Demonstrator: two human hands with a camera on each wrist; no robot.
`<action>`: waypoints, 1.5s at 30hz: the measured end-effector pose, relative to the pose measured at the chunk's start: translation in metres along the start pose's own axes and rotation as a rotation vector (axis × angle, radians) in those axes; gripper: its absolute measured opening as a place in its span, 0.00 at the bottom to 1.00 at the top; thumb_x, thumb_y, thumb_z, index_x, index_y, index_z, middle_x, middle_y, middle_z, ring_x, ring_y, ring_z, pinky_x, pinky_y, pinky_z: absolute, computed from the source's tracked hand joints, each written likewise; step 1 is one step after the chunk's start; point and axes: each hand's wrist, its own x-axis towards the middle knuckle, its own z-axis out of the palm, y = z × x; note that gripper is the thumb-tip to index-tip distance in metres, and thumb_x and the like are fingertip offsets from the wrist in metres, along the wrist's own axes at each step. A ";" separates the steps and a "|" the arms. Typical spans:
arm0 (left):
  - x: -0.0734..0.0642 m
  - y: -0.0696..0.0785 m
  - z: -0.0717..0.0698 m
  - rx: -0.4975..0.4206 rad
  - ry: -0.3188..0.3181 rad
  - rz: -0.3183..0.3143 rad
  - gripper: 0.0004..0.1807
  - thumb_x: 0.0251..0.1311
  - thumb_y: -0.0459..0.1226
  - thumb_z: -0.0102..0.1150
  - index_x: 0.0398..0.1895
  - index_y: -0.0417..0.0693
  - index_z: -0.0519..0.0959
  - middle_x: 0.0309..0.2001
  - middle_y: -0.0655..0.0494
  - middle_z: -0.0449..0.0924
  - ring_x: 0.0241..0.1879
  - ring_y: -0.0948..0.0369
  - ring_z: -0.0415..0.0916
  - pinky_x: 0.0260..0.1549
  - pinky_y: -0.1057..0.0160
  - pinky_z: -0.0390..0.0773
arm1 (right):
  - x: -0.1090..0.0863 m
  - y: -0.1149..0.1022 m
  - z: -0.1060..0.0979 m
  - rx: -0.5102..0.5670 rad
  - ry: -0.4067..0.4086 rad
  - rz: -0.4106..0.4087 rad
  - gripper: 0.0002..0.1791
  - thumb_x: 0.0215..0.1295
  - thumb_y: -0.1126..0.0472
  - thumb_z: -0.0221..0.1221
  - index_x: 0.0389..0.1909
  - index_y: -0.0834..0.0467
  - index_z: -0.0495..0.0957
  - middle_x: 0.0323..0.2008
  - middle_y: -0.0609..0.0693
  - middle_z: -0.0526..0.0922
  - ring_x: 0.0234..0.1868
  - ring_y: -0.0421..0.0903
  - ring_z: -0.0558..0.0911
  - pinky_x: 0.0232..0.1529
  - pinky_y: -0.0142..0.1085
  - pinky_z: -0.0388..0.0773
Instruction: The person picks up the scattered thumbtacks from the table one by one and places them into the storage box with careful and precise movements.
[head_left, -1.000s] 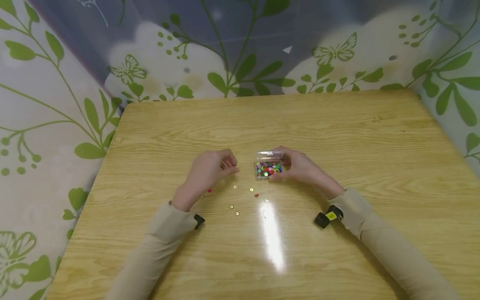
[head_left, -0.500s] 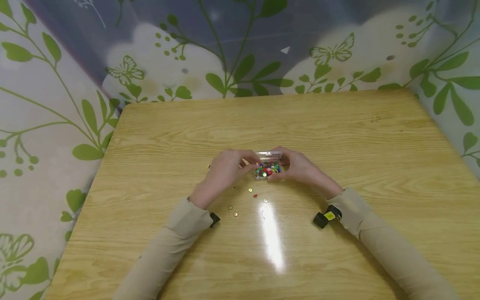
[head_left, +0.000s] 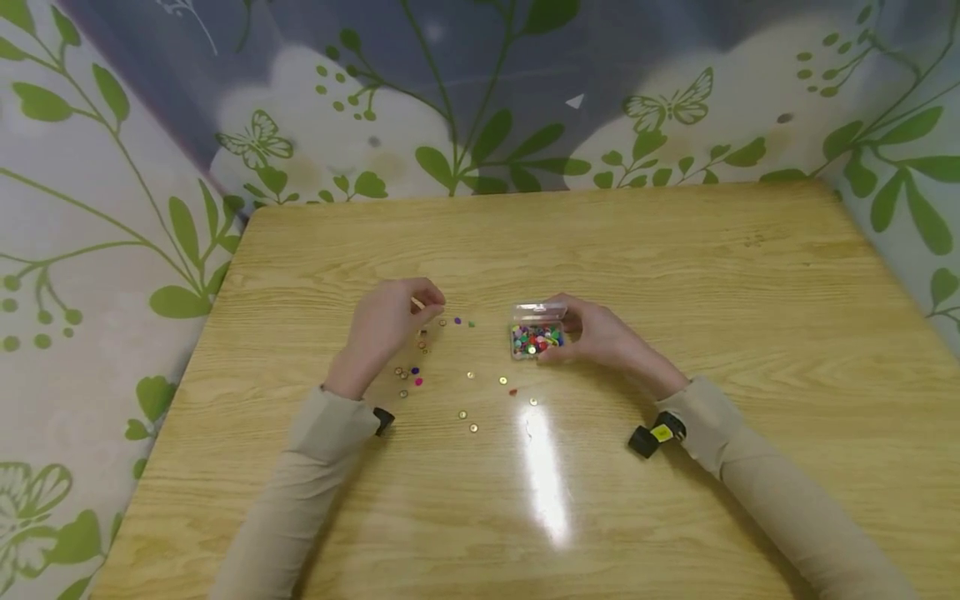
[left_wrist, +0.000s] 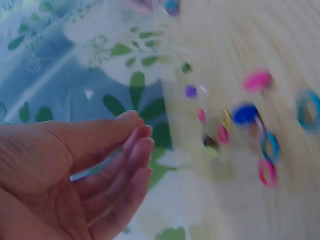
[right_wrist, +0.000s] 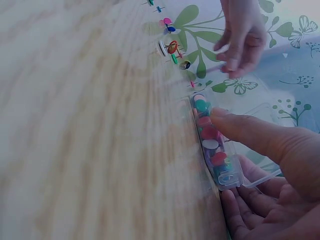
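My right hand (head_left: 600,333) grips a small clear plastic box (right_wrist: 231,183), thumb at its near side and fingers behind. The hinged lid (head_left: 538,312) stands up, and many colored thumbtacks (right_wrist: 210,132) fill the box. To the left, my left hand (head_left: 390,318) hovers over the table; its thumb and fingertips lie close together, with nothing seen between them in the left wrist view. Just right of those fingertips are a purple thumbtack (head_left: 457,321) and a green one (head_left: 472,324). A pink thumbtack (head_left: 418,382) and a dark blue one (head_left: 415,371) lie below the hand.
Several more thumbtacks are scattered on the wooden table (head_left: 675,250), among them a red one (head_left: 513,391) and a gold-looking one (head_left: 503,380). A leaf-patterned wall covering (head_left: 495,100) rises behind the table and along both sides.
My left hand reached right to the open box, then drew back left to beyond its first position, uncovering thumbtacks on the table. The right hand and box stay in place.
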 end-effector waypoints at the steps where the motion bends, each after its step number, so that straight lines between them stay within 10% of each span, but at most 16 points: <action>1: 0.000 -0.005 -0.001 0.009 -0.011 -0.009 0.06 0.67 0.38 0.66 0.42 0.48 0.86 0.42 0.54 0.88 0.39 0.55 0.85 0.35 0.56 0.82 | 0.000 0.000 0.000 -0.002 0.001 0.004 0.42 0.52 0.54 0.77 0.67 0.57 0.70 0.59 0.59 0.80 0.62 0.59 0.78 0.68 0.58 0.67; 10: 0.000 -0.028 0.005 0.095 -0.156 -0.079 0.04 0.62 0.39 0.70 0.34 0.50 0.85 0.35 0.54 0.87 0.35 0.57 0.81 0.35 0.59 0.77 | 0.000 0.000 0.000 -0.005 0.009 0.018 0.43 0.51 0.54 0.78 0.68 0.57 0.69 0.59 0.59 0.80 0.62 0.59 0.78 0.67 0.57 0.68; 45: 0.001 -0.010 0.015 0.049 -0.112 -0.025 0.05 0.58 0.26 0.64 0.30 0.43 0.85 0.31 0.51 0.85 0.32 0.57 0.81 0.37 0.60 0.81 | 0.000 0.000 0.000 0.001 0.003 0.007 0.42 0.52 0.54 0.77 0.68 0.56 0.69 0.60 0.59 0.80 0.63 0.59 0.77 0.67 0.58 0.67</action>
